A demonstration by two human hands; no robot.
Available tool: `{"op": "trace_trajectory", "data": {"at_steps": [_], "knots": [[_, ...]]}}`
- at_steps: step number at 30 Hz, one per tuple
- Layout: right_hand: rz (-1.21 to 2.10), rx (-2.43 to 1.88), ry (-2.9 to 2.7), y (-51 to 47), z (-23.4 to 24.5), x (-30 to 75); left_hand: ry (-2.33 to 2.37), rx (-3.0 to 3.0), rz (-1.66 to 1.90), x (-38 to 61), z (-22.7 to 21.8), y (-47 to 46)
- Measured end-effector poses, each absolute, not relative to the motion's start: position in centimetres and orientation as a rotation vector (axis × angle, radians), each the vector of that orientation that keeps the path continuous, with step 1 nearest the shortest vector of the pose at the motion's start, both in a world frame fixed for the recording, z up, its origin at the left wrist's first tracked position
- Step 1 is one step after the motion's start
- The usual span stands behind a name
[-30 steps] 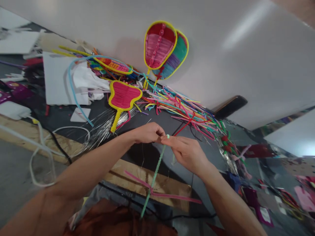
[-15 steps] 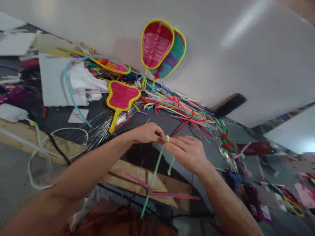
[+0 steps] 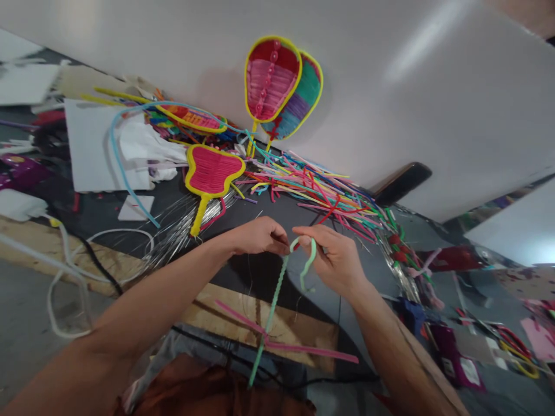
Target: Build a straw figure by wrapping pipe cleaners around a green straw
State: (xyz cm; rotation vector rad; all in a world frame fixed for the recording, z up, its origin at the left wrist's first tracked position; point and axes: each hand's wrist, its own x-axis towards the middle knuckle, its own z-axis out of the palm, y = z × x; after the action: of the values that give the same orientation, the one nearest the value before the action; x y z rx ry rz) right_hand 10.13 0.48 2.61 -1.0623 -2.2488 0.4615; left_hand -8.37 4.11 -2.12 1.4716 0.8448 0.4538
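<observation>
My left hand (image 3: 265, 236) pinches the top of a twisted light green pipe cleaner (image 3: 276, 294), which runs down toward my lap. A pink pipe cleaner (image 3: 312, 349) is wound around its lower part, both ends sticking out sideways. From the pinch, a loose green end bends over and hangs in a wavy curve. My right hand (image 3: 336, 254) is closed on this bent end between thumb and fingers, just right of my left hand. Beyond my hands lies a fan-shaped piece (image 3: 214, 170) with pink filling and a yellow edge.
Many coloured pipe cleaners (image 3: 321, 188) are heaped at the back, beside a bundle of thin wires (image 3: 177, 225). Two finished fans (image 3: 273, 81) lean on the grey panel. A dark phone-like object (image 3: 403, 182) leans there too. A white cable (image 3: 69, 277) loops at left; scissors (image 3: 515, 346) lie far right.
My right hand has lifted slightly and moved a little right, its fingers now bent. The loose green end has gone from a tight turn at my fingertips to a wider arch.
</observation>
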Motion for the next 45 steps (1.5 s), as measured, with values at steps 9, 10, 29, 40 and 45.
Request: {"op": "trace_trajectory", "data": {"at_steps": [9,10,29,40,45], "knots": [[1.047,-1.13,-1.977,1.0,2.1,10.7,0.87,1.486,0.448,-8.3,-2.1,4.1],[1.228,-1.114,-1.902,1.0,2.1,10.5,0.864,1.485,0.445,-8.3,-2.0,4.0],[1.687,-1.043,-1.317,-1.3,1.2,10.7,0.917,1.446,0.425,-8.2,-2.0,4.2],[1.183,-1.11,-2.132,-2.8,3.0,12.4,0.927,1.483,0.434,-8.3,-2.1,4.2],[1.417,-1.116,-1.714,-3.9,0.6,10.8,0.926,1.496,0.439,-8.3,-2.2,4.2]]}}
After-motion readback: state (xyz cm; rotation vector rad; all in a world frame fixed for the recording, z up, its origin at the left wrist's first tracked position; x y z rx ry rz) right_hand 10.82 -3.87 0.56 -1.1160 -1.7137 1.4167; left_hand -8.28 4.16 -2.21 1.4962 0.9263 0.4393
